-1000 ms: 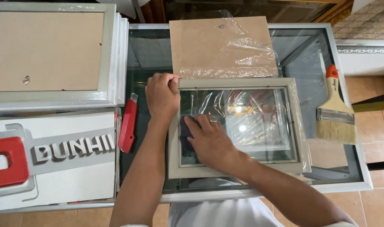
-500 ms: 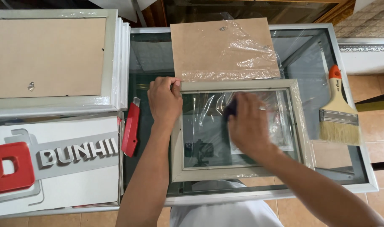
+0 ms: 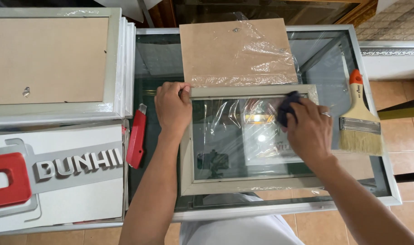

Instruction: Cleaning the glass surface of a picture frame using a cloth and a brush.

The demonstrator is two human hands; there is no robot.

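The picture frame point(image 3: 250, 140) lies flat on the glass counter point(image 3: 334, 59). The right hand point(image 3: 306, 131) pinches a dark cloth point(image 3: 286, 106) against its pane near the top right corner; the left hand point(image 3: 173, 106) clamps the top left corner. Pressing hard could crack the pane or slide the frame toward the brush point(image 3: 359, 120).

head camera, looking steeply down, close over glass table point(image 3: 379, 181).

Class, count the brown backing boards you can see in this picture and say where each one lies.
2. One board sits in the stacked frames at top left; the other board, partly under plastic wrap, lies on the glass table above the frame being wiped. More may be hidden in the stack.
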